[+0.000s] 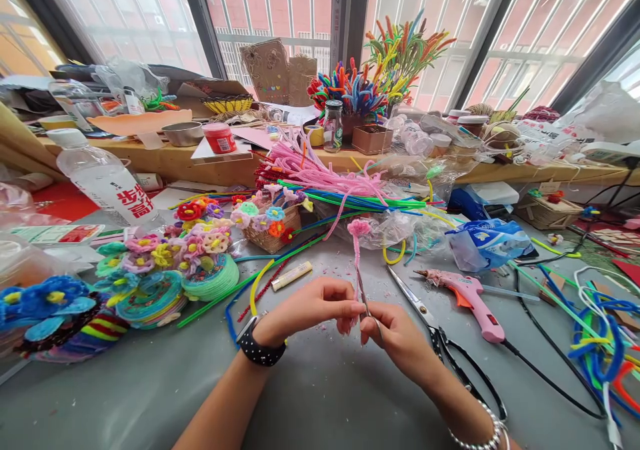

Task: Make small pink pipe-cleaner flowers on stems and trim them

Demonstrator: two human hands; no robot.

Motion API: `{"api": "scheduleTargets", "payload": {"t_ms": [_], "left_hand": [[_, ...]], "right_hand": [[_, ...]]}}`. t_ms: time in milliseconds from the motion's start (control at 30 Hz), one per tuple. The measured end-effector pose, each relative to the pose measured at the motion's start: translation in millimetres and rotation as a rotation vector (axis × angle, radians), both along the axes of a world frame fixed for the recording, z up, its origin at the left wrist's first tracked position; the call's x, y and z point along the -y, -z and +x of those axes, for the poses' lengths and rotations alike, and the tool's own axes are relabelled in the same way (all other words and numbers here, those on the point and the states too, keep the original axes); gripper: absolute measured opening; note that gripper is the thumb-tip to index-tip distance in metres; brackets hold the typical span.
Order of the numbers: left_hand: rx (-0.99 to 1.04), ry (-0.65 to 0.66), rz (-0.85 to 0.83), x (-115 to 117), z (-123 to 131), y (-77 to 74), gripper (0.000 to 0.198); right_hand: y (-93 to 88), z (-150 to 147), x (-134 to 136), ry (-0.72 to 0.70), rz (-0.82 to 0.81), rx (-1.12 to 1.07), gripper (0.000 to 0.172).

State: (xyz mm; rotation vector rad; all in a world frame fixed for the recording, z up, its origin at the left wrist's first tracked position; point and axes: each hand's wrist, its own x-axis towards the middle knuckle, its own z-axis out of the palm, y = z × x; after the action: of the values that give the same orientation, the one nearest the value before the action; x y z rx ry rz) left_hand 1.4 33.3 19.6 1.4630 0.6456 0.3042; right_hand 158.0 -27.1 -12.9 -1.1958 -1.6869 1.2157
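Over the grey table, my left hand [333,305] pinches the lower stem of a pink pipe-cleaner flower [359,229]. The flower stands upright, its curled head on top. My right hand [395,333] is closed around a small pair of metal scissors [361,283], whose blades point up alongside the pink stem. Fingers hide most of the scissor handles and the stem's lower end. The two hands almost touch. Right of them lie large black-handled scissors [420,307] and a pink hot glue gun [470,297].
Finished pipe-cleaner flower pots [213,278] crowd the left, near a water bottle [107,183]. Behind the hands lies a pile of pink pipe cleaners [320,170]. A glue stick label-wrapped tube [291,276] rests left of centre. A blue-white packet [490,243] and tangled cords are at right.
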Motion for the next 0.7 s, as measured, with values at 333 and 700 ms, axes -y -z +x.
{"api": "scheduleTargets", "payload": {"t_ms": [333, 700], "left_hand": [[0.048, 0.01, -0.017, -1.2, -0.5, 2.9, 0.026], [-0.005, 0.042, 0.006, -0.7, -1.9, 1.7, 0.027]], "right_hand": [[4.2, -2.8, -0.9, 0.066, -0.035, -0.006, 0.055], [3.6, -3.4, -1.3, -0.107, -0.041, -0.129, 0.062]]}}
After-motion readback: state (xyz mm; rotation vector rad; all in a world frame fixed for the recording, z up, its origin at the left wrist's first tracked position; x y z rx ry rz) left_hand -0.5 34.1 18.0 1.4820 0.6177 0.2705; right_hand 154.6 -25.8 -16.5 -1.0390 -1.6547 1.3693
